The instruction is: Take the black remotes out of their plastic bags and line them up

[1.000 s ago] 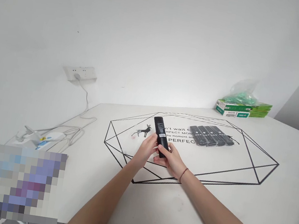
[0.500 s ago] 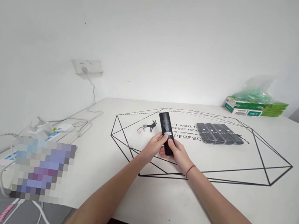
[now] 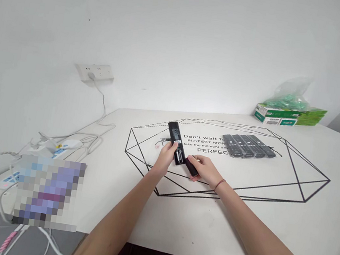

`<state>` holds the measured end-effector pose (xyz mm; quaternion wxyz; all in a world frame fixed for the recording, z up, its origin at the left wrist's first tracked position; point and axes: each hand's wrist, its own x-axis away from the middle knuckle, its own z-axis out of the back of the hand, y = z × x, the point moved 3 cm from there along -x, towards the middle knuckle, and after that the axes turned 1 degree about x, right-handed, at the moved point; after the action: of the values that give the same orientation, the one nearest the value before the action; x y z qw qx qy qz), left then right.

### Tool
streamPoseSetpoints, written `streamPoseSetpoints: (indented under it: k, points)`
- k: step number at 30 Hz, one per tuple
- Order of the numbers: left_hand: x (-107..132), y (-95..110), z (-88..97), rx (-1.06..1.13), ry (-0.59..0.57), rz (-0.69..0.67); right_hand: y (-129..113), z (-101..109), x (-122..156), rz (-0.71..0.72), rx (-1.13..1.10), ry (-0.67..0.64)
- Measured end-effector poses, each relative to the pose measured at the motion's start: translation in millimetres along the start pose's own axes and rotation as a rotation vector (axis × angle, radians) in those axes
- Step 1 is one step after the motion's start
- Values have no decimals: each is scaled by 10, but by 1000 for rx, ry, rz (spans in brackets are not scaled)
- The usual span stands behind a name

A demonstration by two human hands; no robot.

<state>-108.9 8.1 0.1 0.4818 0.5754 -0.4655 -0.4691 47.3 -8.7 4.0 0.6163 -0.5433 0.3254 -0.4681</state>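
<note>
A black remote control (image 3: 174,133) is held back side up in my left hand (image 3: 165,156), its fingers closed round the lower half. Its battery compartment (image 3: 180,155) lies bare and shows light, battery-like shapes inside. My right hand (image 3: 203,169) grips the black battery cover (image 3: 192,166), which is off the remote and just to the right of its lower end. To the right, several black remote controls (image 3: 248,147) lie side by side on the table, buttons up.
The white table (image 3: 206,226) carries printed black lines and lettering. Green and white boxes (image 3: 276,113) with a clear plastic bag (image 3: 291,94) stand at the back right. On the left are a power strip (image 3: 60,151), tangled cables and a blurred-out purple item (image 3: 56,191).
The battery cover has come off the remote and moved right and down in my right hand. My left hand has shifted left with the remote, baring the compartment.
</note>
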Motion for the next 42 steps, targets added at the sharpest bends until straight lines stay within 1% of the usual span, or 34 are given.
streamPoseSetpoints:
  k: [2, 3, 4, 7, 11, 13, 15, 16, 17, 18, 19, 21, 22, 23, 24, 26, 29, 33, 37, 39, 42]
  points:
    - [-54, -48, 119, -232, 54, 25, 19, 96, -36, 101, 279, 185]
    - [-71, -69, 170, -362, 75, 30, 32, 121, -53, 149, 396, 250]
    - [-80, -87, 207, -481, 85, 27, 51, 130, -70, 185, 487, 285]
    - [-72, -112, 243, -727, 85, -16, 131, 100, -111, 191, 648, 283]
    - [-9, -81, 178, -1047, 70, -72, 190, 47, -143, 159, 823, 269]
    - [30, -41, 138, -1209, 54, -79, 195, 38, -159, 152, 887, 288]
    - [68, 27, 127, -1322, 79, -88, 191, 41, -170, 154, 916, 332]
    - [86, 72, 132, -1353, 95, -102, 188, 44, -172, 158, 919, 353]
    - [103, 117, 140, -1366, 85, -120, 185, 46, -172, 162, 916, 367]
    - [117, 154, 148, -1360, 29, -131, 183, 48, -170, 166, 909, 374]
    - [131, 180, 155, -1336, -72, -128, 182, 50, -166, 169, 901, 374]
    - [166, 197, 173, -1261, -330, -74, 183, 53, -156, 168, 881, 358]
    - [183, 197, 187, -1231, -425, -38, 185, 53, -150, 166, 873, 347]
    - [192, 195, 204, -1216, -470, -6, 187, 51, -144, 165, 869, 337]
    - [191, 192, 223, -1215, -465, 11, 188, 45, -137, 167, 869, 328]
    - [164, 181, 245, -1241, -378, -5, 188, 20, -120, 183, 886, 309]
    - [94, 137, 242, -1297, -243, -70, 181, -51, -87, 214, 939, 284]
    - [2, 63, 208, -1375, -137, -144, 162, -157, -34, 251, 966, 243]
    - [-57, 25, 157, -1440, -76, -254, 136, -227, 19, 294, 960, 200]
    - [-81, 17, 143, -1463, -68, -297, 122, -256, 43, 320, 974, 178]
    - [-113, 10, 164, -1463, -88, -300, 105, -298, 72, 356, 1013, 149]
